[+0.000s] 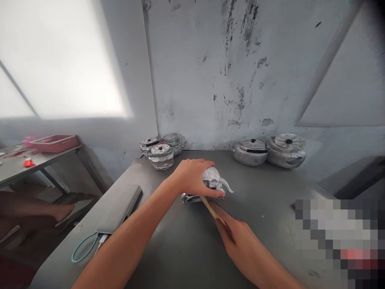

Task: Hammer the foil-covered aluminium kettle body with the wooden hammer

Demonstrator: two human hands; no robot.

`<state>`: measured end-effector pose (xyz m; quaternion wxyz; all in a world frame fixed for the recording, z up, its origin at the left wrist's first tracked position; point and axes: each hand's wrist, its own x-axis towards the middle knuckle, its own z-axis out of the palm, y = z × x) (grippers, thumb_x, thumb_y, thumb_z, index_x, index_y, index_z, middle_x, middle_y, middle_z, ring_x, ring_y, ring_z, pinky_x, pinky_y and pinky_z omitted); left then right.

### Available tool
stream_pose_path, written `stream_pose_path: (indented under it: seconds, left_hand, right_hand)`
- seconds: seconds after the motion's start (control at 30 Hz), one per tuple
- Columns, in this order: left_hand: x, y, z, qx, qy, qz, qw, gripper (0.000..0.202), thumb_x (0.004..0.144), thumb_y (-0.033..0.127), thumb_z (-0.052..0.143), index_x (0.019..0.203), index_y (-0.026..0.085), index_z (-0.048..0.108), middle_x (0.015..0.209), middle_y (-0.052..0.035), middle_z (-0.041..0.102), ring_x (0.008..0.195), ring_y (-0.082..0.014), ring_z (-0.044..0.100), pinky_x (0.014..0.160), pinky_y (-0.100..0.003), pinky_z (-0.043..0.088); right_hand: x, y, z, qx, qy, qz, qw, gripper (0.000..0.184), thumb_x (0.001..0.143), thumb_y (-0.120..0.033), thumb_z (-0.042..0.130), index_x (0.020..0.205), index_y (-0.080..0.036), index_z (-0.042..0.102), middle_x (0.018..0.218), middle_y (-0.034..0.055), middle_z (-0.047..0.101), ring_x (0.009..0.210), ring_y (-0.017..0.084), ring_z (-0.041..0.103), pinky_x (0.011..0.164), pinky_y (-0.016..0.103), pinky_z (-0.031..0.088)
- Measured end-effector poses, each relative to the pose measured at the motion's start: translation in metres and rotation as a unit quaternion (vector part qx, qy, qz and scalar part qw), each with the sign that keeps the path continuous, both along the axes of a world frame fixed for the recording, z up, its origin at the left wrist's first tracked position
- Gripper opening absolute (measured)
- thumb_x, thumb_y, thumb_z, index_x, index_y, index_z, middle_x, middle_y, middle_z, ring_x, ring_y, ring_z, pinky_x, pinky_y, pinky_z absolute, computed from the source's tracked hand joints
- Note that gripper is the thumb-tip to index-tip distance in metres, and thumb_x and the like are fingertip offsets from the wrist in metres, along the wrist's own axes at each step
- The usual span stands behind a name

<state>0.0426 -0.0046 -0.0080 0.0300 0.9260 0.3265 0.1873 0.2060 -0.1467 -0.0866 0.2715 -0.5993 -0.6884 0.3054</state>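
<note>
My left hand [192, 176] is closed over a small silvery metal piece [214, 178] with a thin spout sticking out to the right, pressing it down on the grey metal table [264, 200]. My right hand [237, 237] grips a thin wooden stick [209, 208] whose tip reaches under the metal piece by my left thumb. A flat shiny part [189, 197] lies beneath the left hand.
Small aluminium pots with lids [161, 155] stand at the back left, two larger lidded pots [270, 150] at the back right by the stained wall. A grey flat case with a teal cord [118, 208] lies at left. A side table with a pink tray [55, 142] stands further left.
</note>
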Motion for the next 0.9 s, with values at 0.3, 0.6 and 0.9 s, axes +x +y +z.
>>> stream_pose_path:
  seconds: [0.3, 0.6, 0.9]
  left_hand:
    - [0.000, 0.001, 0.002, -0.011, -0.004, 0.005, 1.000, 0.090, 0.070, 0.085, 0.059, 0.137, 0.025, 0.057, 0.122, -0.0064, 0.070, 0.104, -0.0317, 0.067, 0.088, -0.042, 0.050]
    - [-0.004, 0.003, 0.005, -0.040, -0.002, 0.013, 0.999, 0.094, 0.070, 0.087, 0.057, 0.140, 0.025, 0.055, 0.125, -0.0078, 0.068, 0.110, -0.0329, 0.064, 0.093, -0.041, 0.048]
    - [-0.020, -0.009, 0.023, -0.080, 0.036, 0.063, 0.994, 0.097, 0.068, 0.090, 0.054, 0.148, 0.037, 0.044, 0.120, -0.0077, 0.064, 0.104, -0.0324, 0.064, 0.083, -0.040, 0.049]
  right_hand:
    - [0.005, 0.004, -0.001, 0.006, -0.009, -0.013, 1.000, 0.054, 0.103, -0.042, 0.027, 0.152, -0.026, 0.042, 0.067, -0.0043, 0.052, 0.057, 0.016, 0.043, 0.058, 0.026, 0.038]
    - [0.004, 0.002, 0.000, -0.002, -0.014, 0.003, 1.000, 0.051, 0.104, -0.040, 0.029, 0.152, -0.029, 0.042, 0.077, -0.0005, 0.067, 0.063, 0.018, 0.058, 0.066, 0.029, 0.047]
    - [0.011, 0.006, -0.001, 0.028, -0.023, 0.023, 0.999, 0.053, 0.101, -0.037, 0.035, 0.152, -0.028, 0.044, 0.073, 0.0001, 0.068, 0.062, 0.020, 0.064, 0.065, 0.030, 0.050]
